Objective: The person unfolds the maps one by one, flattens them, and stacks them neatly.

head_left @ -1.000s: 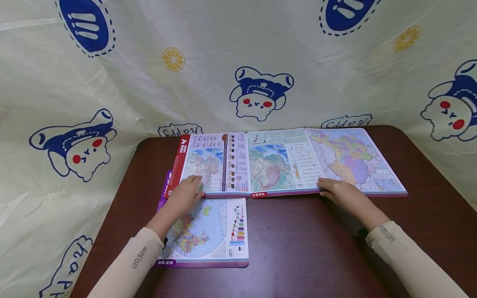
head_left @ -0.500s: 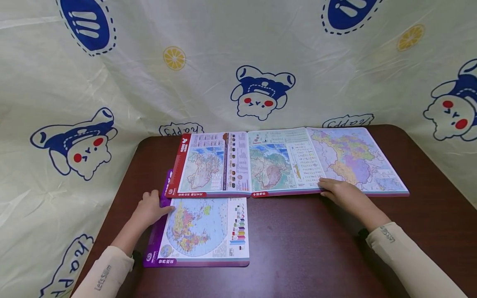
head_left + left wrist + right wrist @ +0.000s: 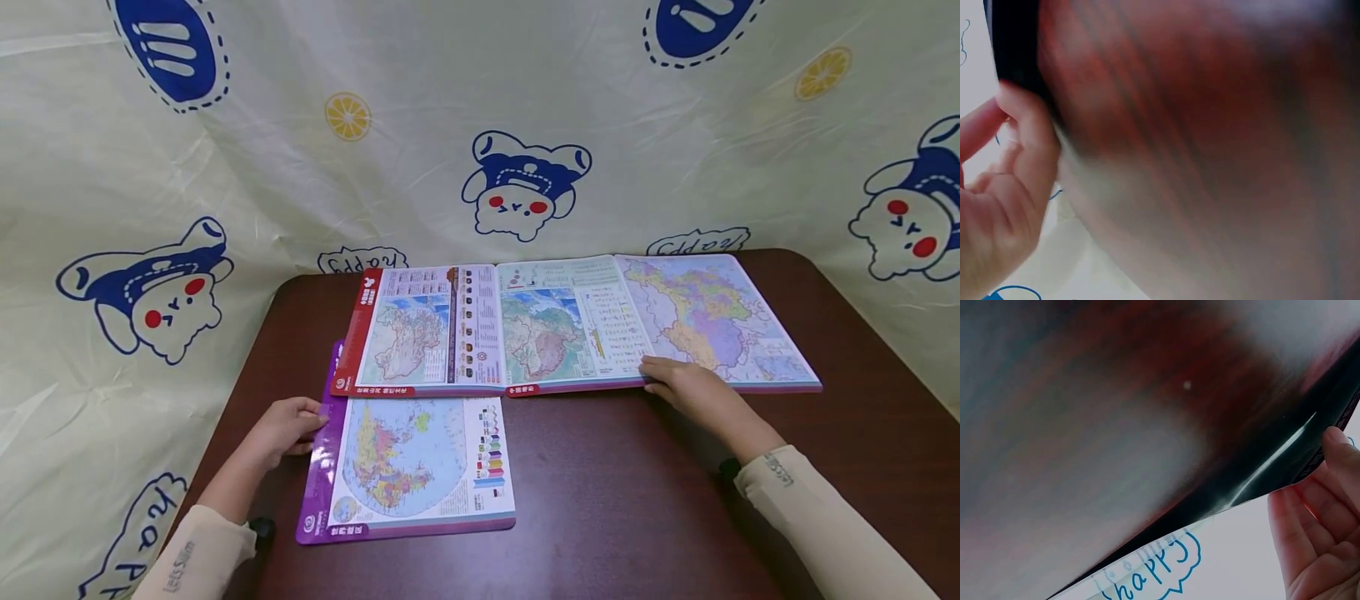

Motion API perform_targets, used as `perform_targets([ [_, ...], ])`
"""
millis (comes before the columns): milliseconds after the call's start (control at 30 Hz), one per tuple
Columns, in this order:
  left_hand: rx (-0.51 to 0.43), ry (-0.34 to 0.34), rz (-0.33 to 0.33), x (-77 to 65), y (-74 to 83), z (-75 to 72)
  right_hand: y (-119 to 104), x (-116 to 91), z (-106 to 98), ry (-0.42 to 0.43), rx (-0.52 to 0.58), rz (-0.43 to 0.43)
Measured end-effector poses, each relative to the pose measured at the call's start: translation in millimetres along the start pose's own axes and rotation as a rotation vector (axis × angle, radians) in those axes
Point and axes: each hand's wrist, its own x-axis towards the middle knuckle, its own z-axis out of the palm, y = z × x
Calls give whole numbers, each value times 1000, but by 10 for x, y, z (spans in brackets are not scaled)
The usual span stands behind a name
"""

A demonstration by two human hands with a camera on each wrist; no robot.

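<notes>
A red-edged map [image 3: 558, 333], unfolded in three panels, lies across the back of the table. My right hand [image 3: 686, 387] holds its front edge between the middle and right panels; the right wrist view shows thumb and fingers [image 3: 1300, 540] on either side of that edge. A purple-edged world map [image 3: 405, 467] lies in front at the left, its back part hidden under the red-edged map. At its left edge my left hand [image 3: 283, 425] pinches the purple border, with thumb and finger meeting at a dark edge in the left wrist view.
The dark brown table [image 3: 600, 500] shows in front of the maps and around them. A pale curtain [image 3: 412, 183] printed with blue cartoon figures hangs close behind the table and along the left.
My left hand has left the red-edged map and gone to the purple-edged map's left border. That map has shifted slightly right and turned a little. The right hand stays put.
</notes>
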Motion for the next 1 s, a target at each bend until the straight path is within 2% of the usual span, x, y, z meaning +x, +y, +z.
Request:
perform_targets([
  [100,-111,-36,-9,-27,-20,-22,-7,-2,-14,10,1,-6],
  [200,-183,-83,-11,-64,-45,-32,-4,-3,-19,23,-4,-12],
  [367,-271,-222,-12,-144,-90,-53,5,-4,-17,30,-13,-11],
  [533,-300,-388,-17,-262,-126,-68,-13,-6,-27,8,1,-6],
  [767,-335,-655,-27,-392,-126,-17,-32,-5,-44,-37,-15,16],
  [1000,-397,-818,1,-452,-106,19,-29,13,-36,-54,-11,26],
])
